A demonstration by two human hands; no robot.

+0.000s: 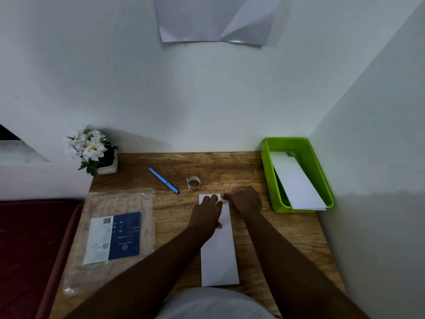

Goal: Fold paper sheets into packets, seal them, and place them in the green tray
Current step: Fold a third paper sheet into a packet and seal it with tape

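Note:
A long folded white paper packet (219, 254) lies lengthwise on the wooden desk in front of me. My left hand (208, 211) rests flat on its far end, fingers spread, pressing it down. My right hand (245, 200) is curled at the packet's far right corner, fingertips pinched together on what looks like a small piece of tape at the edge. A roll of clear tape (193, 183) stands just beyond the packet. The green tray (266, 157) sits at the desk's far right corner and holds a folded white packet (296, 180) leaning inside it.
A blue pen (163, 180) lies left of the tape roll. A clear plastic pack with a blue-and-white label (115, 237) covers the desk's left side. A pot of white flowers (92, 150) stands at the far left corner. Walls close in behind and on the right.

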